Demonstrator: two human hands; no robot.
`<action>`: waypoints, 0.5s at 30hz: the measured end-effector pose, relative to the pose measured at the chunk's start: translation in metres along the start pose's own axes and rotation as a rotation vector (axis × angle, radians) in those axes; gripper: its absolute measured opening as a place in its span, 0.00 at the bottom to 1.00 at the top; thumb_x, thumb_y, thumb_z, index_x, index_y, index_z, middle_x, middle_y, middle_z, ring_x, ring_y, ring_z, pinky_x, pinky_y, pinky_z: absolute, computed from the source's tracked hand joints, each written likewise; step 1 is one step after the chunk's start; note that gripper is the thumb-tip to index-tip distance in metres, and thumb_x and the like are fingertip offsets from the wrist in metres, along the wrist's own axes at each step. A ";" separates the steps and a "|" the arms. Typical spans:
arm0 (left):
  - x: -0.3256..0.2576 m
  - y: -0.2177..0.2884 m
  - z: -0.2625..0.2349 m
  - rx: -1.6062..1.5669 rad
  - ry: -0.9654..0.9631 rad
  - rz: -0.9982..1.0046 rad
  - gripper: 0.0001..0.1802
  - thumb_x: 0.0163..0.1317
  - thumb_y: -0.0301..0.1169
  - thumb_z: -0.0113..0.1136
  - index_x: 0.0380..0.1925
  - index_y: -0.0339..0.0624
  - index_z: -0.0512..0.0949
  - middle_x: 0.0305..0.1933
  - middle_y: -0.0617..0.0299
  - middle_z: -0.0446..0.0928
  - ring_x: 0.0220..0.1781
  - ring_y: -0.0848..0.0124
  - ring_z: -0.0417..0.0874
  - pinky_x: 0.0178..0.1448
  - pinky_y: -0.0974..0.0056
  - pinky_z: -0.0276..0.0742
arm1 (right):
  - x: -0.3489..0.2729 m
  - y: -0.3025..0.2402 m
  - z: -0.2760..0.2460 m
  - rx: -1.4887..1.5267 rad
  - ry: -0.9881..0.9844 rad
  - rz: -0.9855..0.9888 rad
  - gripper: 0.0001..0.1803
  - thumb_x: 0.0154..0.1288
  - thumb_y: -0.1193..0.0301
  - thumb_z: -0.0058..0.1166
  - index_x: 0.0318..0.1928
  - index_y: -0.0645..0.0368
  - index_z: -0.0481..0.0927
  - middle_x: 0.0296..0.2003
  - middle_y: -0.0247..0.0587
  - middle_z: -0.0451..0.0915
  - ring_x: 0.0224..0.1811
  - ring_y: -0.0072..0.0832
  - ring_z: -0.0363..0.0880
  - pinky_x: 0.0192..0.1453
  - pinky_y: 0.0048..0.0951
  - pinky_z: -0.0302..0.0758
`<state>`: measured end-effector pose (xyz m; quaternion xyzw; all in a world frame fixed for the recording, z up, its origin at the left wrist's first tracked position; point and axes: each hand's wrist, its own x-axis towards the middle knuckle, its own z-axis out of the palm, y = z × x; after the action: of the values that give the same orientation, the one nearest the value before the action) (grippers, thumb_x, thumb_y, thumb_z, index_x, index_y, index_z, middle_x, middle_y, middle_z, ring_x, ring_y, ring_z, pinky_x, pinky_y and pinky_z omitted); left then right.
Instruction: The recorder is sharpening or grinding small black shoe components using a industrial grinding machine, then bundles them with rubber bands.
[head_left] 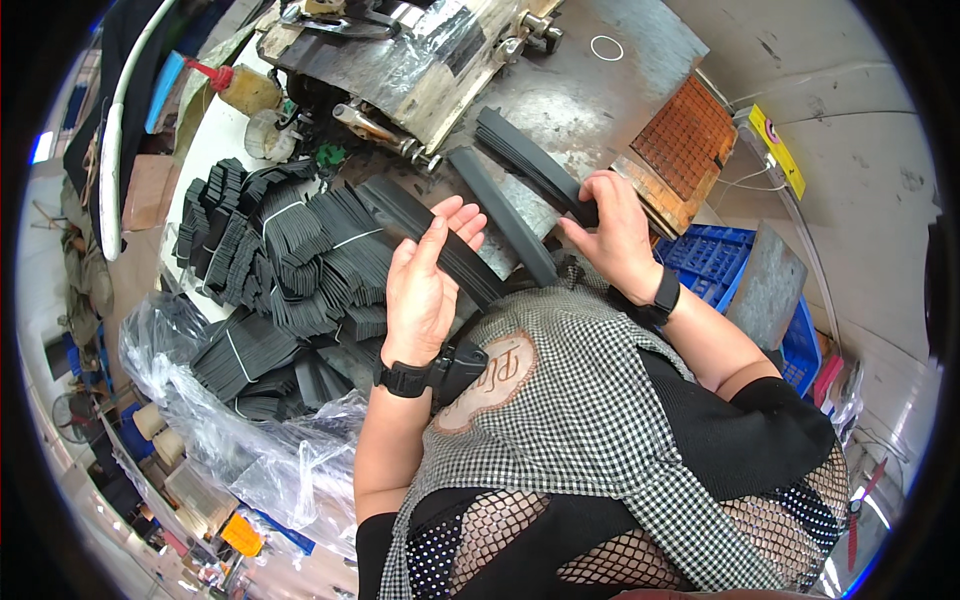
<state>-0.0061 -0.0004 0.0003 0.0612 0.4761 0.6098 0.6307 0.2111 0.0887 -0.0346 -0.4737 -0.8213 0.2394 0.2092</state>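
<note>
My left hand (425, 275) is open, palm turned up and inward, fingers stretched over a fanned stack of long flat black strips (465, 265). My right hand (620, 235) is closed, thumb and bent fingers at the near end of another stack of black strips (525, 155). Between the two hands lies a third black stack (500, 215), untouched, its near end by my checked apron (560, 350). To the left, a heap of black strip bundles (290, 230) lies on the table, several tied with white bands. The material of the strips I cannot tell.
A metal machine (420, 75) with knobs stands at the far side. At the right are a rust-coloured grid block (685, 135) and blue plastic crates (710, 255). Clear plastic sheeting (285, 460) hangs at the left. A yellow bottle (250, 90) with a red nozzle stands far left.
</note>
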 end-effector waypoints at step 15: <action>-0.009 0.001 0.010 -0.289 -0.426 0.025 0.14 0.74 0.35 0.45 0.52 0.39 0.67 0.35 0.58 0.72 0.36 0.70 0.74 0.46 0.59 0.73 | 0.011 -0.063 -0.027 0.658 -0.580 -0.104 0.21 0.56 0.57 0.66 0.41 0.60 0.79 0.27 0.39 0.80 0.29 0.27 0.80 0.36 0.28 0.76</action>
<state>0.0014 -0.0021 0.0112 0.1034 0.2394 0.6526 0.7114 0.1789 0.0758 0.0258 -0.2530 -0.7487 0.6006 0.1213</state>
